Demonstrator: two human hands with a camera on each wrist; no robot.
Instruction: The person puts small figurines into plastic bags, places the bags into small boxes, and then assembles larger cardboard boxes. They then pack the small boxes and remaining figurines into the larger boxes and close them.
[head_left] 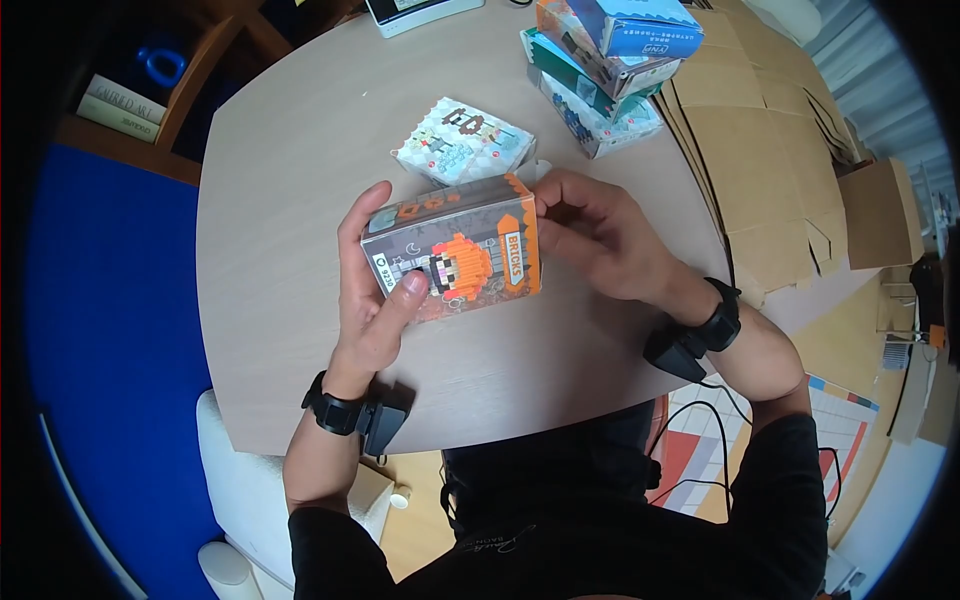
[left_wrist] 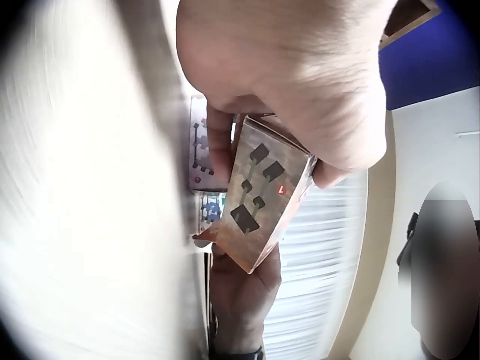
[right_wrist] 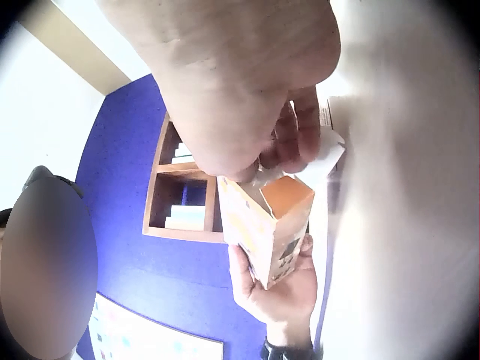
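Even daylight, soft shadows; fisheye edges darken and bend, and both wrist views seem blurred close-up.

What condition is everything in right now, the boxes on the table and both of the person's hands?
Orange bricks box: held above the table, end flap being worked.
Left hand: grips the box.
Right hand: pinches the flap.
White bricks box: lying on the table.
Stacked boxes: piled, closed.
Cardboard sheets: flattened.

We find bare desk (head_left: 290, 200) open left and near us; ahead, a white brick box (head_left: 463, 140) and stacked boxes (head_left: 600, 70) block passage.
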